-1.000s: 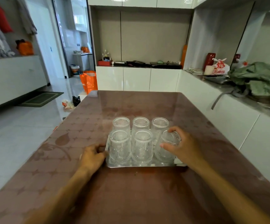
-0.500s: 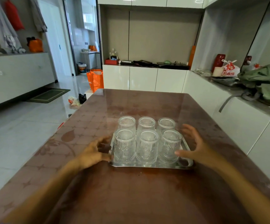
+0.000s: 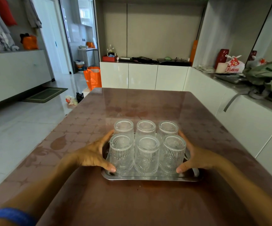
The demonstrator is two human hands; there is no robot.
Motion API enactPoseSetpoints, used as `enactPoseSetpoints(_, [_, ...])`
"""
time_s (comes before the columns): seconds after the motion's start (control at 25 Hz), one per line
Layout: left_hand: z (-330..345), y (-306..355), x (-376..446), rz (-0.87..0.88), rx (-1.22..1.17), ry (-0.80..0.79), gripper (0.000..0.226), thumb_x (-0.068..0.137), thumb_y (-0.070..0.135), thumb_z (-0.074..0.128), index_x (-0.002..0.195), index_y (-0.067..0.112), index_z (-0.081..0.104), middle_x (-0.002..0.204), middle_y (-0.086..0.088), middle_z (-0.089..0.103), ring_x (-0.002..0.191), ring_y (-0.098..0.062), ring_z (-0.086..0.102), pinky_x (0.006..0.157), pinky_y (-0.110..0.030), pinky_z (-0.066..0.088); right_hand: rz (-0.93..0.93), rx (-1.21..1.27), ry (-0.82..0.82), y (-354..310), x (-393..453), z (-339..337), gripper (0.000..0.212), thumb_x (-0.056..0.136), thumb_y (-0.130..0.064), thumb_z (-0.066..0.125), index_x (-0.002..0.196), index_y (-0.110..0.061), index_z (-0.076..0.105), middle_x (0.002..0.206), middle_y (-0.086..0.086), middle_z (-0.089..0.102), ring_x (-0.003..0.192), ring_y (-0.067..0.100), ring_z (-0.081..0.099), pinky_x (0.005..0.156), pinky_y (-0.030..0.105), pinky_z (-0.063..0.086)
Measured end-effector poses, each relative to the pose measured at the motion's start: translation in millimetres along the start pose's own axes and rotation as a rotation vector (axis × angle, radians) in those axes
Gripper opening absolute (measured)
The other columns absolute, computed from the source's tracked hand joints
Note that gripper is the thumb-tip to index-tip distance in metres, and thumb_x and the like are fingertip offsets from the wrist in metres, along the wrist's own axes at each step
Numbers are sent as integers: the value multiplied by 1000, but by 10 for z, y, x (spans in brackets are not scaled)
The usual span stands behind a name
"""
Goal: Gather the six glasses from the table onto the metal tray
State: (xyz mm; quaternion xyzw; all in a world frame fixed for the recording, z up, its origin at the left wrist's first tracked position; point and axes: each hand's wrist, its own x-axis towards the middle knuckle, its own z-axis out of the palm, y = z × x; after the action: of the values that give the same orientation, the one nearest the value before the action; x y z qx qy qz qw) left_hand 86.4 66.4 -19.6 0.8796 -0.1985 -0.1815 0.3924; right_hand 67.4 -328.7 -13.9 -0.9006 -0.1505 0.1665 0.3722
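Several clear ribbed glasses stand upside down in two rows on the metal tray (image 3: 148, 177), close together; the near-middle glass (image 3: 146, 155) is in front. My left hand (image 3: 91, 154) cups the left side of the group, thumb at the foot of the near-left glass (image 3: 121, 154), fingers reaching the rear-left glass (image 3: 123, 126). My right hand (image 3: 198, 157) mirrors it against the near-right glass (image 3: 172, 154) and the rear-right glass (image 3: 168, 128). Both hands are spread and touch the glasses without lifting them. The tray's right handle (image 3: 196, 172) shows below my right hand.
The tray sits near the front of a brown glossy table (image 3: 148, 103). A white counter (image 3: 246, 115) with a green bag and other items runs along the right. An orange bag (image 3: 92, 77) stands on the floor beyond the table's far left corner.
My right hand let go of the near-right glass and pulled back. Both hands then closed in from the sides onto the outer glasses. The view moved nearer.
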Motion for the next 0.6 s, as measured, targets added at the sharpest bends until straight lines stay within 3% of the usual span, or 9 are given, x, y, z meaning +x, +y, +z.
enactPoseSetpoints(0.12, [19, 35, -23, 6, -33, 21, 139, 44, 49, 95, 148, 51, 3, 158, 15, 28, 147, -11, 24, 122, -47, 23, -8, 5, 25, -42, -16, 22, 151, 47, -49, 96, 151, -49, -13, 164, -17, 9, 147, 12, 18, 118, 43, 27])
enactPoseSetpoints(0.2, [34, 62, -103, 21, -67, 7, 136, 48, 46, 95, 149, 49, 5, 156, 20, 29, 144, -7, 26, 121, -41, 25, -19, 6, 34, -69, -100, 25, 146, 51, -49, 95, 152, -49, -10, 162, -20, 8, 146, 8, 17, 118, 39, 25])
enactPoseSetpoints(0.28, [97, 32, -270, -29, -89, 129, 128, 50, 56, 90, 150, 45, 11, 147, 24, 35, 136, -4, 34, 112, -29, 33, 64, -33, 128, -44, -271, 51, 136, 53, -54, 92, 153, -48, -1, 153, -25, 18, 138, 6, 24, 110, 30, 31])
enactPoseSetpoints(0.32, [147, 6, -389, -67, -73, 250, 120, 49, 66, 84, 148, 43, 21, 137, 23, 43, 129, -6, 43, 103, -23, 40, 144, -63, 241, -31, -372, 86, 125, 58, -54, 89, 154, -43, 11, 146, -22, 29, 132, 8, 34, 100, 27, 38])
enactPoseSetpoints(0.4, [279, -1, -600, -107, -21, 388, 105, 44, 79, 75, 138, 46, 41, 120, 23, 57, 113, -3, 56, 90, -22, 49, 317, -90, 503, 17, -520, 184, 79, 76, -48, 80, 142, -26, 44, 130, -8, 54, 106, 12, 57, 74, 22, 47])
enactPoseSetpoints(0.48, [410, 40, -668, -71, 34, 344, 95, 43, 78, 77, 129, 53, 47, 118, 23, 64, 110, -2, 59, 101, -36, 49, 347, -81, 613, 8, -546, 292, 29, 91, -35, 66, 114, -18, 65, 102, 0, 69, 80, 11, 64, 59, 27, 50])
enactPoseSetpoints(0.52, [460, 71, -663, -55, 63, 338, 94, 43, 76, 79, 129, 51, 49, 120, 22, 65, 112, -3, 59, 106, -43, 45, 326, -84, 601, -28, -545, 343, 14, 95, -27, 62, 101, -17, 69, 91, 1, 72, 73, 13, 66, 59, 31, 53])
enactPoseSetpoints(0.6, [493, 116, -625, -60, 73, 362, 98, 41, 72, 79, 130, 43, 52, 120, 18, 67, 114, -9, 59, 111, -49, 38, 280, -110, 591, -82, -553, 414, 15, 98, -17, 56, 89, -18, 68, 80, 2, 73, 67, 16, 67, 57, 30, 50])
